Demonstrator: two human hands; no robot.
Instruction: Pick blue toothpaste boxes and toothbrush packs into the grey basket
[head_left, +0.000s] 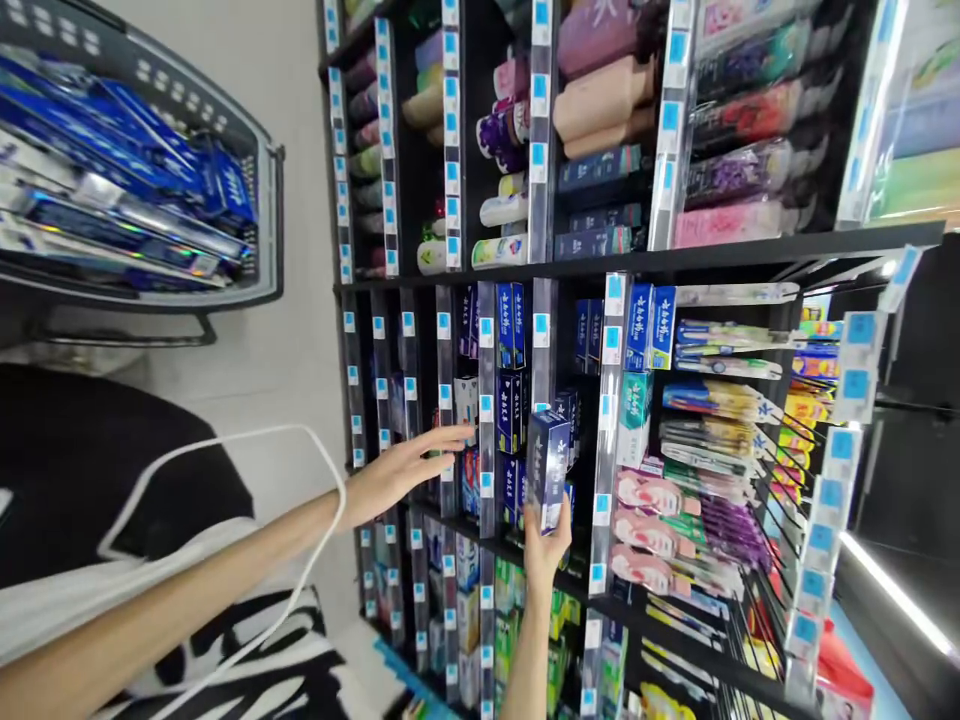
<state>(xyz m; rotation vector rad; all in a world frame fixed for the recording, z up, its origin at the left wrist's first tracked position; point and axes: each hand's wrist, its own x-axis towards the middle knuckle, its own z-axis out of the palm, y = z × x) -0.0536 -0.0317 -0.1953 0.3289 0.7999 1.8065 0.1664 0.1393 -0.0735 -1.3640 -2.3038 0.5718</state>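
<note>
The picture is turned sideways, with the floor at the left. My right hand (547, 545) is closed on the end of a dark navy toothpaste box (549, 465), held in front of the shelf's blue cartons. My left hand (420, 465) has its fingers stretched out and holds nothing I can see. Its fingertips are by a white carton (466, 400) on the shelf; I cannot tell whether they touch it. More dark blue toothpaste boxes (512, 410) stand close to both hands.
A grey shopping basket (270, 220) full of blue and white packages stands on the floor. Pump bottles (742, 185) fill neighbouring shelves. Toothbrush packs (716, 400) hang on hooks. Price-tag strips (606, 440) edge the shelves. A white cord (330, 460) loops across my left forearm.
</note>
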